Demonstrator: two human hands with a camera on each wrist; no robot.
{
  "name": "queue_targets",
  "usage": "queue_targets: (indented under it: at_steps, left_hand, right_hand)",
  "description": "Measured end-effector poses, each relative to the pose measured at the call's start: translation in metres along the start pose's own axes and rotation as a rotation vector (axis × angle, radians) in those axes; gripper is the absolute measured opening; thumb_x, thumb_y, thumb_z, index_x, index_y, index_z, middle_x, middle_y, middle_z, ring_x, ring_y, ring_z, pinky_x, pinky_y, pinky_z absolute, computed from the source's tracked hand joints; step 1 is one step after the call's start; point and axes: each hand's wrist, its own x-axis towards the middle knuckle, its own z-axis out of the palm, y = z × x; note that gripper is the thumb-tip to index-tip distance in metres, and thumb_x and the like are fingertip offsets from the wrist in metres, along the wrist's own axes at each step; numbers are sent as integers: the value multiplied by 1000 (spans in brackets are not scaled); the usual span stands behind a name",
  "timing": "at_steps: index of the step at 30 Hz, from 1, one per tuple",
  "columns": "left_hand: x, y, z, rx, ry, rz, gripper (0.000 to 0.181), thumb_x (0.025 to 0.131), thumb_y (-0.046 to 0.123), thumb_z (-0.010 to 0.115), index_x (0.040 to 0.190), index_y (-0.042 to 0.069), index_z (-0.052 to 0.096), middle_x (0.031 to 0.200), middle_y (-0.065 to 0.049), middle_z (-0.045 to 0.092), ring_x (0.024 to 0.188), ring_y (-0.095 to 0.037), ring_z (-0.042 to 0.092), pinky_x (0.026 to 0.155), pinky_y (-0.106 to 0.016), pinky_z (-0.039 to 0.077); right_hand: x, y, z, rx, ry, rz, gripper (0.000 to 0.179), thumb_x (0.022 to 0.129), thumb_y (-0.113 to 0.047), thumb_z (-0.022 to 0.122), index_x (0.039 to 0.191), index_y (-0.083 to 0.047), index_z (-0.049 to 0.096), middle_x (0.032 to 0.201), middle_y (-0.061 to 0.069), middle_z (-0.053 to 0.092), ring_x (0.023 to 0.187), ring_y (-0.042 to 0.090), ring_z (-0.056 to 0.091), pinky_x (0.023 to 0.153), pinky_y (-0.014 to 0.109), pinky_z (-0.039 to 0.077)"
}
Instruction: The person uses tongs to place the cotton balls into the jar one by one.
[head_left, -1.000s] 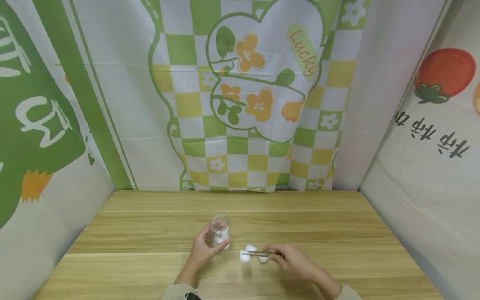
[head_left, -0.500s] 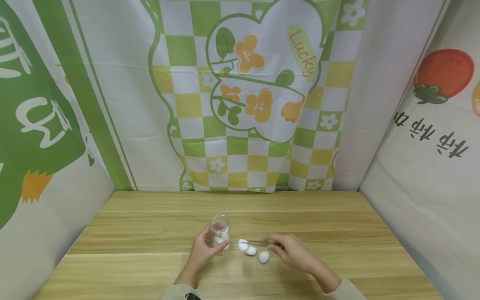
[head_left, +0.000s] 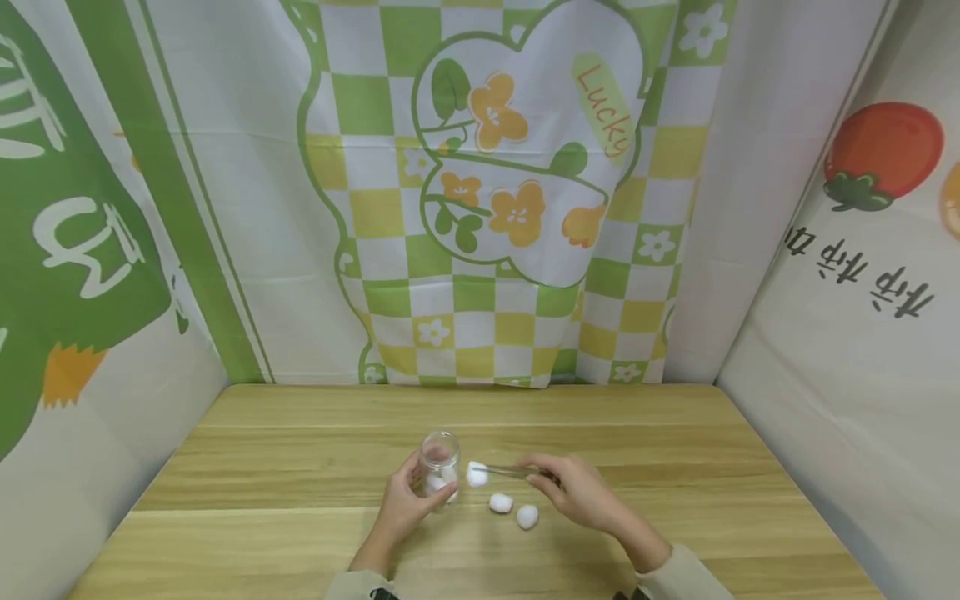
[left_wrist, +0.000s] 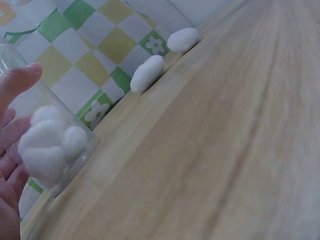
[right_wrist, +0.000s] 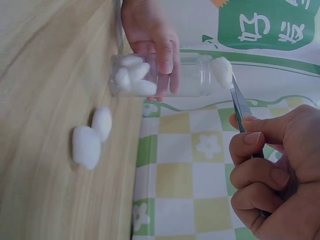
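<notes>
My left hand (head_left: pixel 407 498) grips a clear open-topped jar (head_left: pixel 440 454) that stands upright on the table. Several white cotton balls (right_wrist: pixel 132 79) lie in the jar's lower part. With my right hand (head_left: pixel 581 492) I hold metal tweezers (right_wrist: pixel 240 102), thumb and fingers curled round them. Their tips pinch one cotton ball (head_left: pixel 477 474), raised above the table to the right of the jar; in the right wrist view it appears close by the jar's mouth. Two loose cotton balls, one nearer the jar (head_left: pixel 501 502) and one farther right (head_left: pixel 527 517), rest on the table between my hands.
The wooden table (head_left: pixel 300 450) runs back to a green and yellow checked curtain (head_left: pixel 480 333). Printed cloth walls (head_left: pixel 840 350) close in the left and right sides.
My right hand has carried the pinched cotton ball up and left toward the jar, away from the two on the table. The left hand and jar stay in place.
</notes>
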Motion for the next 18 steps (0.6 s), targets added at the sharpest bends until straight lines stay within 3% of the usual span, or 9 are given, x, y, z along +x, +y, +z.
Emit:
queue_targets:
  at_steps: [11,18]
  left_hand:
    - [0,4,-1,-19,-2,-17,58,73,10,82,126,3,58,122,-14,68,113,-32,64,101,-42,51]
    - [0,4,-1,-20,-7,-24,61,73,10,82,128,2,56,123,-17,67,114,-36,63,101,-49,51]
  right_hand:
    - [11,-7,-4,-7,4,19,23,96,-13,56,117,-9,65,62,-4,49,53,-7,31,47,12,30]
    - [14,-8,-5,7,-3,18,24,96,-13,55,118,-8,64,60,-5,47,52,-7,31,46,12,30]
